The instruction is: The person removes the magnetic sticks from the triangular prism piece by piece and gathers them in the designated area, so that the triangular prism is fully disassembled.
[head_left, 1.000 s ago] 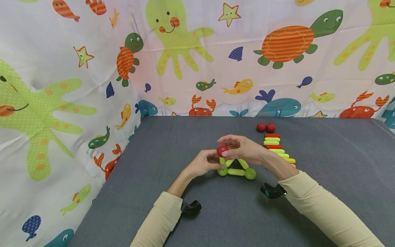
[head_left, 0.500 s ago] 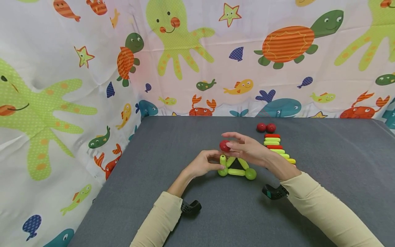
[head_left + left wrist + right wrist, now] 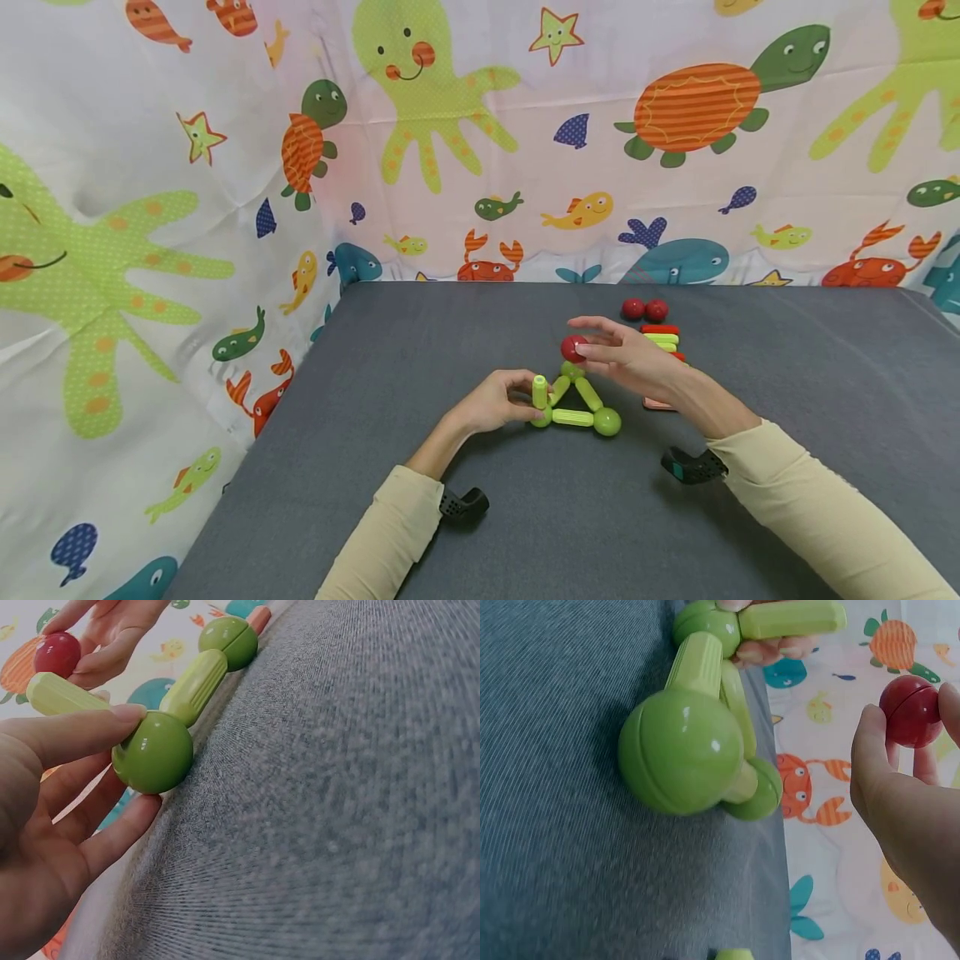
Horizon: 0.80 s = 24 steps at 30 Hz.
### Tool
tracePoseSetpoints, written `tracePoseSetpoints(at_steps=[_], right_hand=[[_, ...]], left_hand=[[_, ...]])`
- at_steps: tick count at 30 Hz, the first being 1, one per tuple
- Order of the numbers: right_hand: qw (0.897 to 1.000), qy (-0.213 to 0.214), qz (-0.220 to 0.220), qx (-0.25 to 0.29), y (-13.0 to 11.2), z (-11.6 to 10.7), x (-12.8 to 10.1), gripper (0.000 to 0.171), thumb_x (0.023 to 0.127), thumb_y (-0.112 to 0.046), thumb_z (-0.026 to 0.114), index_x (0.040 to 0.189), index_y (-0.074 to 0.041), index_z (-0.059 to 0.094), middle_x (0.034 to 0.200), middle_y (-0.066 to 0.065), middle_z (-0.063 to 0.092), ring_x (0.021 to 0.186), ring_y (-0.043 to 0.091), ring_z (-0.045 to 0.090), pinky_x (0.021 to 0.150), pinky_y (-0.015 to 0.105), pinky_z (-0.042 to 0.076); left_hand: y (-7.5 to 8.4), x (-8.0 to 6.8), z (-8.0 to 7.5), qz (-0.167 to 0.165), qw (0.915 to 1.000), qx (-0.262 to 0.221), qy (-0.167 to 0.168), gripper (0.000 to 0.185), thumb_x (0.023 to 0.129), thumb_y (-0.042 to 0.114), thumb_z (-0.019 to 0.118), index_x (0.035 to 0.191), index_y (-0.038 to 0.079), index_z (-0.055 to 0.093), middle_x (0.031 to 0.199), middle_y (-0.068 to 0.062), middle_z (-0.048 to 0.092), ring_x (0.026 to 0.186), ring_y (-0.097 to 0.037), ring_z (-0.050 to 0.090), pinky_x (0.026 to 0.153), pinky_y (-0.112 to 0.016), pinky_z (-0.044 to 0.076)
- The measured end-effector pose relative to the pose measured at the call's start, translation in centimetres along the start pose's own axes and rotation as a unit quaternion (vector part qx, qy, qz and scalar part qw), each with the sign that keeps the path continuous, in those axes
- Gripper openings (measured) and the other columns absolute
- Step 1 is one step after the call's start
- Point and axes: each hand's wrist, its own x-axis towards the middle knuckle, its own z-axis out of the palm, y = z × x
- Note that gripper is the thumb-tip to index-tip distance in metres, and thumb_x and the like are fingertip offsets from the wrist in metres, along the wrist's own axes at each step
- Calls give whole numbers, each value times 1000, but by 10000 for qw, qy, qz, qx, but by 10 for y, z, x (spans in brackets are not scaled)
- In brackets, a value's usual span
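A triangle of light green rods (image 3: 573,418) joined by green balls (image 3: 607,422) lies on the grey table. From its left corner ball (image 3: 154,752) one more light green rod (image 3: 539,392) stands upright. My left hand (image 3: 497,403) pinches that corner ball between thumb and fingers. Above the triangle's far corner, my right hand (image 3: 637,360) holds a red ball (image 3: 911,711) by the fingertips. In the head view the red ball overlaps the space just over the far green ball (image 3: 572,370), apart from the upright rod.
Two red balls (image 3: 645,310) sit at the back right of the table. In front of them is a column of red, light green and other rods (image 3: 660,338), partly hidden by my right hand. A cloth printed with sea animals (image 3: 450,125) hangs behind and at the left.
My right hand has lifted the red ball off the top of the upright rod and carried it to the right. My left hand stays at the left corner ball.
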Motion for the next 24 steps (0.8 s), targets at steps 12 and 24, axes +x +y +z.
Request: tracePoseSetpoints(at_steps=[12,24], right_hand=[[9992,374,32,154,-7,-17,-13,42,98,-10,55,137,-9,39,143,15,27,114,17,52,94,27,44],[9895,675,-68,1279,-15,-40,-28,19,97,-6,54,111,-12,66,130,7,39,104,17,61,92,28,46]], left_hand=[[5,-3,-1,-139,9986,404,312,29,80,0,75,108,0,65,102,-8,66,97,-17,62,77,-26,50],[39,-13,2,-319,9943,722,712,30,80,-3,73,108,-6,64,101,-15,65,98,-29,61,74,-23,47]])
